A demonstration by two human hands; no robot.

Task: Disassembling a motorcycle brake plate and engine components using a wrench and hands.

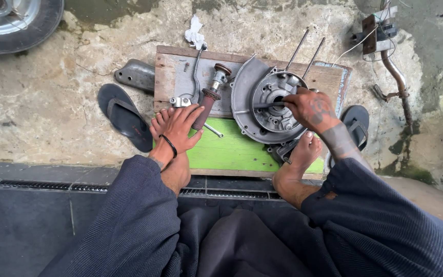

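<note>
My right hand (309,107) grips a thin dark tool (265,105) whose tip lies across the middle of a round grey engine casing (262,100). The casing rests on a wooden board (232,149) with a green front half. Two long studs (303,48) stick up from the casing's far side. My left hand (183,128) lies flat on my left foot, fingers spread, touching a brown-handled tool (207,102) that lies on the board. A black band circles that wrist. My right foot (301,159) presses on the board beside the casing.
A metal lever (196,72) and a small clamp (180,101) lie on the board's bare wooden part. Black sandals (124,115) (357,123) sit either side. A wheel (11,20) stands top left, a bent pipe (396,77) right, a white rag (195,33) behind, a drain grate (26,184) near me.
</note>
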